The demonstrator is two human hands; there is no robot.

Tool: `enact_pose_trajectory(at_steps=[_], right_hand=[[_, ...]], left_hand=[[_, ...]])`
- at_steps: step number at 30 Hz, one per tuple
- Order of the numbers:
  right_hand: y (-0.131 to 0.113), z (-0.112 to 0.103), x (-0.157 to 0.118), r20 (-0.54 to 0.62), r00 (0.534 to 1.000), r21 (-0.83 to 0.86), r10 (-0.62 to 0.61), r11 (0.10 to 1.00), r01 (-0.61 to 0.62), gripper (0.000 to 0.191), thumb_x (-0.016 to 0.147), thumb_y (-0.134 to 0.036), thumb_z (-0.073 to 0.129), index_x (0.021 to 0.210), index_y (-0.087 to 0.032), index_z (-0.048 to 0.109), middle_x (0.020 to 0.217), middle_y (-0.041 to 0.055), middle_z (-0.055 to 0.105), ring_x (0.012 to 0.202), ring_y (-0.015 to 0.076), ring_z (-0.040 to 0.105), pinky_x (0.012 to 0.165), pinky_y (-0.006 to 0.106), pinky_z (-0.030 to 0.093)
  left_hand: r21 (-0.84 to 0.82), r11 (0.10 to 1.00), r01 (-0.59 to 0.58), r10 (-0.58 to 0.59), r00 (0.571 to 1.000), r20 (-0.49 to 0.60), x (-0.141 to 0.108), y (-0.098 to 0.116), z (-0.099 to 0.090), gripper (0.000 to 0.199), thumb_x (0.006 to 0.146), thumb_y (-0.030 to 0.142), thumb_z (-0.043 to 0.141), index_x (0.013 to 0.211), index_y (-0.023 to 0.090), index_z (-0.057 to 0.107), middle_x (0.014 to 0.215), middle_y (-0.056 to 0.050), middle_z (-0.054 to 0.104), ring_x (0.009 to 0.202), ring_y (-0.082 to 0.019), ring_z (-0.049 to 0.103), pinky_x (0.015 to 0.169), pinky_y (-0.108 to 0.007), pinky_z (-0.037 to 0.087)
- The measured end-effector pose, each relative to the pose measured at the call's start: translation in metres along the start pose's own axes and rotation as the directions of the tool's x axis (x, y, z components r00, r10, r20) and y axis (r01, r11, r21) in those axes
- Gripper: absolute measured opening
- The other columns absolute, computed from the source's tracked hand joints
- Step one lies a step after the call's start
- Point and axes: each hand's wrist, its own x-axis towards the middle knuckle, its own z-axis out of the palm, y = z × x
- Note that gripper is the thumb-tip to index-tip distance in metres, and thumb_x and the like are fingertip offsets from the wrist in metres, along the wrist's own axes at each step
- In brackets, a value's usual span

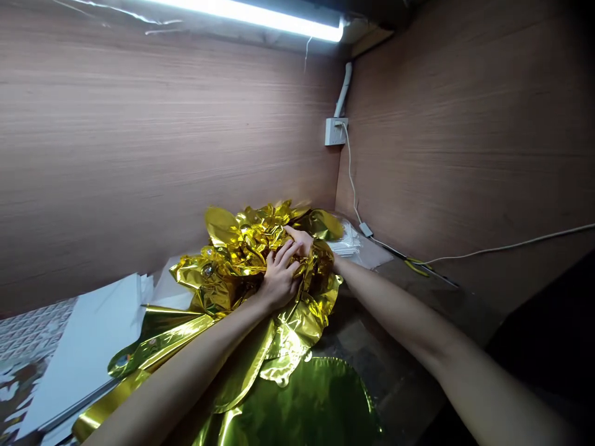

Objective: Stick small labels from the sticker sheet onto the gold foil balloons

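Observation:
A big crumpled heap of shiny gold foil balloons [251,248], flat and not inflated, lies in front of me. My left hand [280,279] rests on the heap with its fingers spread over the foil. Just beyond it, my right hand [303,240] reaches into the same heap. One of its digits shows stretched out to the left; foil and my left hand hide the others. Some foil wraps over my right wrist. A smooth, rounded foil piece [316,402] hangs toward me at the bottom, and long flat foil strips [171,337] trail to the left.
White sheets [93,341] lie at left over a patterned surface [32,328]. Clear plastic packets [348,241] sit behind the heap at right. From a wall socket [336,131] a white cable [352,179] runs down and right. Wooden panels [162,155] enclose the corner under a tube light [260,15].

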Motion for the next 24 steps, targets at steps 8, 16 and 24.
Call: enact_pose_trajectory(at_steps=[8, 16, 24], right_hand=[[0.024, -0.043, -0.009, -0.073, 0.997, 0.008, 0.038, 0.999, -0.037, 0.037, 0.098, -0.037, 0.061, 0.130, -0.018, 0.059, 0.129, 0.0103, 0.061, 0.109, 0.0214, 0.064, 0.093, 0.043, 0.056], [0.063, -0.107, -0.042, -0.430, 0.833, -0.149, 0.349, 0.882, -0.447, 0.036, 0.097, -0.039, 0.064, 0.124, -0.016, 0.062, 0.128, 0.0102, 0.062, 0.115, 0.0240, 0.061, 0.099, 0.047, 0.052], [0.046, -0.068, -0.016, -0.424, 0.878, -0.264, 0.222, 0.897, -0.354, 0.032, 0.100, -0.039, 0.059, 0.124, -0.017, 0.062, 0.128, 0.0101, 0.061, 0.113, 0.0223, 0.061, 0.098, 0.045, 0.053]], left_hand=[[-0.045, 0.990, 0.131, -0.129, 0.991, 0.030, 0.003, -0.009, 0.009, 0.028, 0.094, 0.019, 0.047, 0.116, 0.020, 0.063, 0.164, -0.006, 0.035, 0.124, -0.032, 0.050, 0.106, -0.052, 0.042], [-0.083, 0.982, 0.172, -0.169, 0.985, 0.042, 0.002, -0.013, 0.019, 0.025, 0.095, 0.020, 0.045, 0.112, 0.019, 0.063, 0.162, -0.007, 0.037, 0.116, -0.030, 0.054, 0.105, -0.053, 0.044], [-0.094, 0.985, 0.143, -0.142, 0.990, 0.017, 0.002, -0.006, 0.010, 0.019, 0.093, 0.018, 0.048, 0.103, 0.020, 0.064, 0.162, -0.006, 0.038, 0.130, -0.030, 0.048, 0.107, -0.052, 0.043]])
